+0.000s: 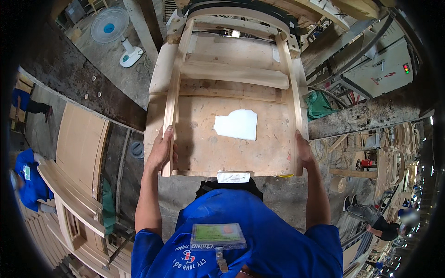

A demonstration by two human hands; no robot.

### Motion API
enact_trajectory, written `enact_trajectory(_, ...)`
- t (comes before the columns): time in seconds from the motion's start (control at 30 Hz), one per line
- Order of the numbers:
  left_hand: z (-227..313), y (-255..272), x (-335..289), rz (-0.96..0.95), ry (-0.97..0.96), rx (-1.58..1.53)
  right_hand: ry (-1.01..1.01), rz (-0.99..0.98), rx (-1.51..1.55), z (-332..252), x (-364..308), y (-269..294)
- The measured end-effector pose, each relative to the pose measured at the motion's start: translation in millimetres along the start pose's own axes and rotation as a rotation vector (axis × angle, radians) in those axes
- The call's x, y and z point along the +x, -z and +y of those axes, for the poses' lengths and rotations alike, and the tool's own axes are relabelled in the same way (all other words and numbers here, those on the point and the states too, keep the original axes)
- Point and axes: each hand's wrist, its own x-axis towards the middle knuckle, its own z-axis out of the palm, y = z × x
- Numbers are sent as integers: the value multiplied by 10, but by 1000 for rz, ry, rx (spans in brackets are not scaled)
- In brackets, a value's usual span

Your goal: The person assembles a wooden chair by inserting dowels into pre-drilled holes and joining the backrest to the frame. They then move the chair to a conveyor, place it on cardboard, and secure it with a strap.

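A pale wooden frame (pixel 172 97) with two long side rails lies on a worn worktable (pixel 199 153). My left hand (pixel 161 149) is wrapped round the near end of its left rail, thumb on top. My right hand (pixel 304 149) grips the near end of the right rail from the outer side; most of its fingers are hidden. One broad crossbar (pixel 234 74) spans the rails. The far end meets a curved wooden piece (pixel 241 13) with a dark band along it. Between the rails a white flat piece (pixel 236 124) rests on the tabletop.
A white block (pixel 233 177) sits at the table's near edge. Heavy beams (pixel 83 83) flank the table. Beyond them stand a fan (pixel 110 27) and an electrical cabinet (pixel 382 69). Co-workers (pixel 30 180) are at left and right, among stacked wooden parts (pixel 69 204).
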Motion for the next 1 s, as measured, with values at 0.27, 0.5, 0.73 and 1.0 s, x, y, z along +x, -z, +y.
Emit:
enact_trajectory(0.27, -9, 5, -16, 8, 12, 24, -81, 45, -30, 30, 43, 18)
enact_trajectory(0.5, 9, 8, -22, 18, 19, 27, -129, 13, -25, 17, 55, 15)
enact_trajectory(0.73, -112, -3, 74, 12, 16, -1, -82, -35, -15, 147, 131, -20)
enact_trajectory(1.0, -95, -33, 50, 32, 37, 26, -72, -15, -21, 132, 123, -79)
